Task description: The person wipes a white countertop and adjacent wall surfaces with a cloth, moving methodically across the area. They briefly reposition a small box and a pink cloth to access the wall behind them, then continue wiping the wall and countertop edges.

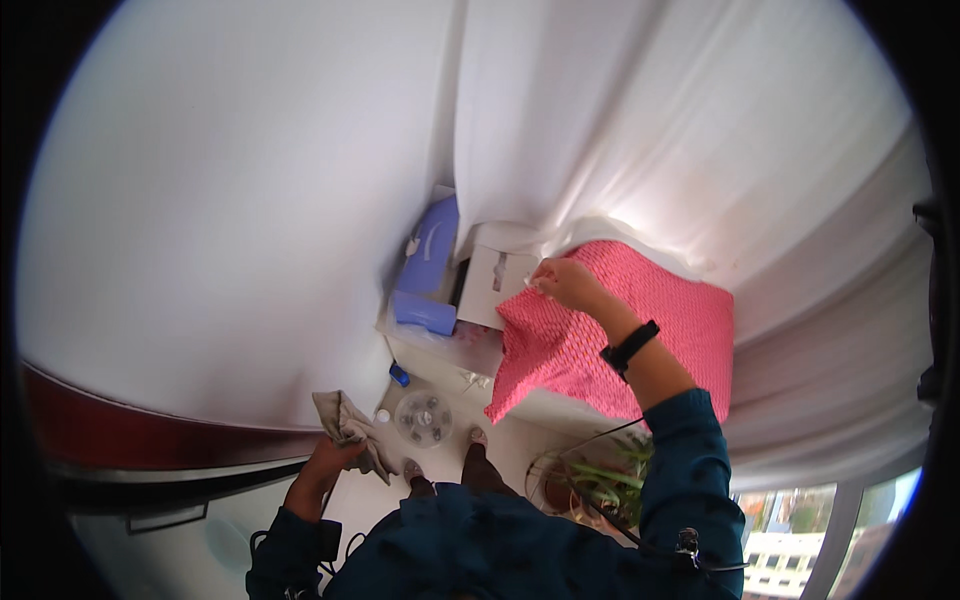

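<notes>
A crumpled grey-beige cloth is gripped in my left hand, low on the left above the floor. My right hand is raised over a pink patterned cloth draped across a boxy shape by the curtain. Its fingers are curled together near the cloth's upper left edge, with something small and whitish at the fingertips that is too small to name. Just left of that hand lies a white box, partly under the pink cloth. Purple-blue boxes stand beyond it in the corner.
On the floor are a round clear plastic item and a small blue object. A potted plant stands at lower right, near a window. White curtains hang behind; a red and black appliance or cabinet is at left.
</notes>
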Demonstrator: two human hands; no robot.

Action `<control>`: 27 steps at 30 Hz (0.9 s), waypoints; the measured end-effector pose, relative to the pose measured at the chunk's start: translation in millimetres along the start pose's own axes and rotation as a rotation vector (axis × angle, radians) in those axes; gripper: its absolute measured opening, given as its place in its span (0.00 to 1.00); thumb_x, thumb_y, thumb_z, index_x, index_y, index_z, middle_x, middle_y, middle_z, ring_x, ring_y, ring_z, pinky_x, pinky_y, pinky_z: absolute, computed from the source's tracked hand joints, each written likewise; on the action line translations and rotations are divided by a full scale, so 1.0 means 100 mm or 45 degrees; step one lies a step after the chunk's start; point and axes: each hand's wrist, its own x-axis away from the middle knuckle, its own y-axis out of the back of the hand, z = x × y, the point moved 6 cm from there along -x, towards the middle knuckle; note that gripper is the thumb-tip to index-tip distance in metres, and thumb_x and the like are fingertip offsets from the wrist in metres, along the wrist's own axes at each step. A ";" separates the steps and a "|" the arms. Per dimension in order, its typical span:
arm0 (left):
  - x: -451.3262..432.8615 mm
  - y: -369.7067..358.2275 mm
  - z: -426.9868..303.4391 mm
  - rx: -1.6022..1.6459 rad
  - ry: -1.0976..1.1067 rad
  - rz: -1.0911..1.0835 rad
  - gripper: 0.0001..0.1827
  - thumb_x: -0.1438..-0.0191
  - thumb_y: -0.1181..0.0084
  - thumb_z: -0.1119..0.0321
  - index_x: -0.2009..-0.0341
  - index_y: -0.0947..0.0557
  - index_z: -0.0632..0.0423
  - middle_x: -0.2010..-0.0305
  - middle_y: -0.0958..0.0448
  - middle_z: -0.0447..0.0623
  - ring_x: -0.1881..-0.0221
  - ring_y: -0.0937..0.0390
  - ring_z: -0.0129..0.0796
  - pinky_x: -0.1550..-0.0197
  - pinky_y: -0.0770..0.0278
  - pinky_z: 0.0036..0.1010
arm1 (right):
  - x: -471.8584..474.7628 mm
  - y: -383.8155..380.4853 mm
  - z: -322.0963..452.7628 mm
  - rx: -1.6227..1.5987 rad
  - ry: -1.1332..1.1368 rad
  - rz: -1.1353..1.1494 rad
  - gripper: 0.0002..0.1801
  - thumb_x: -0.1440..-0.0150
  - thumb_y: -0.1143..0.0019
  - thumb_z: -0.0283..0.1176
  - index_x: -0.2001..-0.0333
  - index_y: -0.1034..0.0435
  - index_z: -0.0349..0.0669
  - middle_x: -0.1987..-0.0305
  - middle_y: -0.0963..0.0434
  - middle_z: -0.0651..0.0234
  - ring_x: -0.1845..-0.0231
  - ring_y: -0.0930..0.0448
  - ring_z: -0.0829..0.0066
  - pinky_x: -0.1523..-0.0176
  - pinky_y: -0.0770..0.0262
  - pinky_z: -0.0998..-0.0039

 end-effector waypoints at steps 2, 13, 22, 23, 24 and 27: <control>0.05 0.04 0.08 -0.008 0.063 -0.066 0.22 0.43 0.42 0.65 0.46 0.29 0.58 0.51 0.25 0.53 0.49 0.25 0.40 0.49 0.26 0.37 | -0.49 -0.03 -0.28 -0.132 -0.185 0.180 0.10 0.42 0.47 0.33 0.65 0.25 0.36 0.74 0.19 0.62 0.74 0.19 0.72 0.67 0.22 0.69; 0.45 -0.02 0.56 0.321 0.005 -0.695 0.18 0.44 0.43 0.74 0.48 0.27 0.57 0.54 0.24 0.47 0.53 0.25 0.33 0.50 0.28 0.30 | -2.29 -1.48 -0.75 -0.113 -0.493 0.553 0.15 0.42 0.46 0.33 0.56 0.27 0.33 0.66 0.21 0.57 0.73 0.20 0.64 0.75 0.22 0.70; 0.67 -0.13 0.81 0.419 0.132 -0.793 0.22 0.45 0.43 0.74 0.46 0.29 0.60 0.51 0.25 0.49 0.50 0.26 0.35 0.46 0.28 0.31 | -2.61 -1.67 -1.00 -0.135 -0.247 -0.286 0.16 0.45 0.44 0.36 0.62 0.28 0.31 0.66 0.20 0.52 0.70 0.18 0.56 0.70 0.20 0.65; 0.67 -0.14 0.83 0.419 0.099 -0.774 0.20 0.46 0.42 0.74 0.47 0.28 0.58 0.54 0.25 0.46 0.55 0.26 0.32 0.51 0.29 0.29 | -2.61 -1.62 -1.07 -0.139 -0.295 -0.237 0.15 0.45 0.46 0.35 0.63 0.28 0.31 0.67 0.20 0.52 0.71 0.18 0.58 0.71 0.19 0.66; 0.62 -0.10 0.86 0.419 0.092 -0.777 0.19 0.46 0.41 0.73 0.49 0.27 0.55 0.58 0.25 0.44 0.59 0.27 0.28 0.57 0.29 0.27 | -2.59 -1.51 -1.16 -0.144 -0.403 -0.219 0.14 0.45 0.48 0.34 0.64 0.28 0.31 0.68 0.20 0.53 0.72 0.18 0.59 0.71 0.19 0.66; 0.49 0.03 0.90 0.357 0.142 -0.760 0.17 0.46 0.40 0.72 0.51 0.25 0.55 0.59 0.24 0.43 0.59 0.26 0.28 0.56 0.28 0.26 | -2.45 -1.04 -1.13 -0.440 -0.504 -0.082 0.14 0.46 0.49 0.33 0.64 0.29 0.31 0.71 0.21 0.56 0.74 0.18 0.65 0.74 0.18 0.68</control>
